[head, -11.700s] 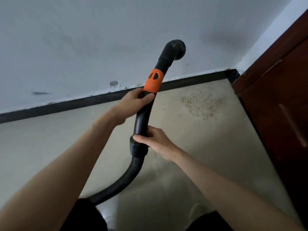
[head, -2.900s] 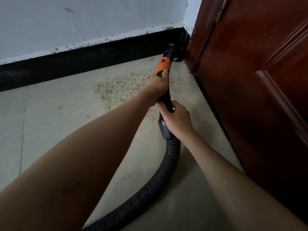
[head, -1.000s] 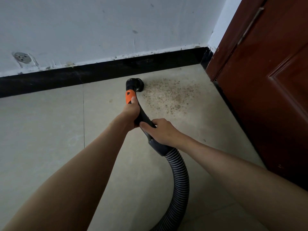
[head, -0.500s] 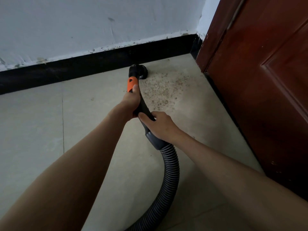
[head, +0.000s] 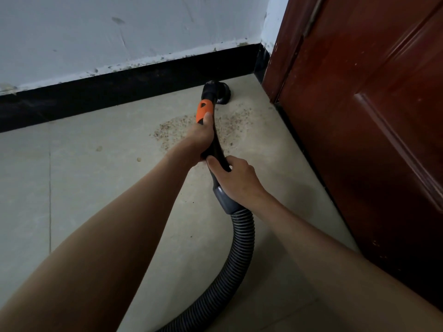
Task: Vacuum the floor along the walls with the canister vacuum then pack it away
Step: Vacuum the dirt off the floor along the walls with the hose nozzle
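Observation:
The vacuum's black curved handle pipe has an orange collar (head: 203, 110) near its tip. Its round black nozzle (head: 218, 92) rests on the floor close to the black skirting, just beyond a patch of brown crumbs (head: 191, 130). My left hand (head: 201, 140) grips the pipe just below the orange collar. My right hand (head: 237, 179) grips the lower end of the pipe above the grey cuff (head: 224, 200). The ribbed grey hose (head: 237, 255) curves down and leaves the frame at the bottom. The canister is out of view.
A black skirting board (head: 119, 85) runs under the white wall (head: 119, 29). A dark red wooden door (head: 374, 116) fills the right side, forming a corner with the wall. The floor is beige tile (head: 84, 176) with a few loose specks.
The nozzle has moved right and further along the skirting toward the door corner, past the crumb patch. Both hands keep their grip on the pipe.

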Demonstrator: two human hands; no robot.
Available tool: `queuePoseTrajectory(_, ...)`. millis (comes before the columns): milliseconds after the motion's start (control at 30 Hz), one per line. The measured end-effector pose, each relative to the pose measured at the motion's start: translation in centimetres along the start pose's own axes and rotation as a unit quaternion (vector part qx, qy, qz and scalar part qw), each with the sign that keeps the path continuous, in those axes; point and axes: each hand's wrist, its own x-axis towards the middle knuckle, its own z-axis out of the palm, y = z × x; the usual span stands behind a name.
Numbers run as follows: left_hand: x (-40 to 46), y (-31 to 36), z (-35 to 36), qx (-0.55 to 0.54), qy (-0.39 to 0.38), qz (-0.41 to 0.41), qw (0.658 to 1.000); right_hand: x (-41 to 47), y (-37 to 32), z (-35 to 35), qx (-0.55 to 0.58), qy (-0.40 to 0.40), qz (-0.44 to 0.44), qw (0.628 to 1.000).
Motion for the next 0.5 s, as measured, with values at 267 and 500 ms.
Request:
queuePoseTrajectory(267,1.2,1.9,4.4,0.059,-0.014,0.05,0.997,0.7,1.8,-2.2,0.042,0.059,0.033,0.997)
queuePoseTrajectory(500,1.1,1.8,6.4,0.069,-0.039,0.045,0.996,0.2,3.3,-2.4,0.037,0.093,0.056,0.993)
